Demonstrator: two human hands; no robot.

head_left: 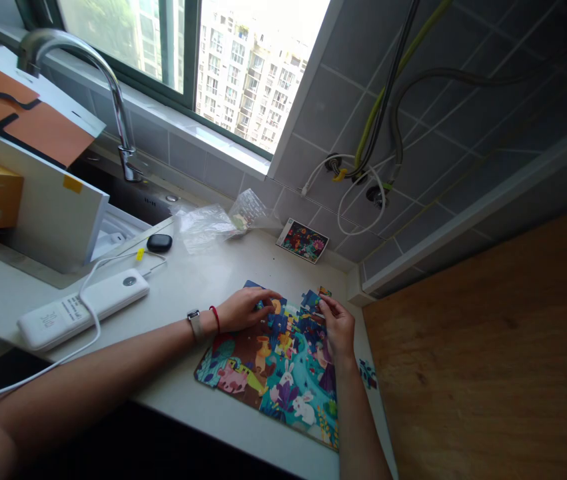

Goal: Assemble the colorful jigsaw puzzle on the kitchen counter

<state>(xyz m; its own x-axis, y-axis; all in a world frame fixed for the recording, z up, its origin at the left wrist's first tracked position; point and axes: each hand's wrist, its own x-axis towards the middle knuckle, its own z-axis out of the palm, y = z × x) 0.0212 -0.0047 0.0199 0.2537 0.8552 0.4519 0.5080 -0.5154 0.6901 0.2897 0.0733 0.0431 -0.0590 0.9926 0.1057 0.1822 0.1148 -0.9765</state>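
Note:
A colourful jigsaw puzzle (283, 373) with rabbits and other animals lies on the white counter, largely assembled. My left hand (246, 309) rests on its upper left part, fingers bent and apart, holding nothing that I can see. At the upper right edge, my right hand (338, 325) pinches a blue puzzle piece (309, 299) between thumb and fingers. Whether that piece touches its neighbours I cannot tell. Just beyond it lies a loose puzzle piece (325, 291). Another dark blue piece (367, 375) sits right of my right forearm, which covers part of the puzzle's right side.
A picture card (303, 240) leans against the tiled wall beside crumpled clear plastic bags (208, 223). On the left are a white power bank (83, 309) with a cable, a black case (159, 243), boxes (38, 193) and a tap (122, 127). A wooden panel (483, 340) bounds the right.

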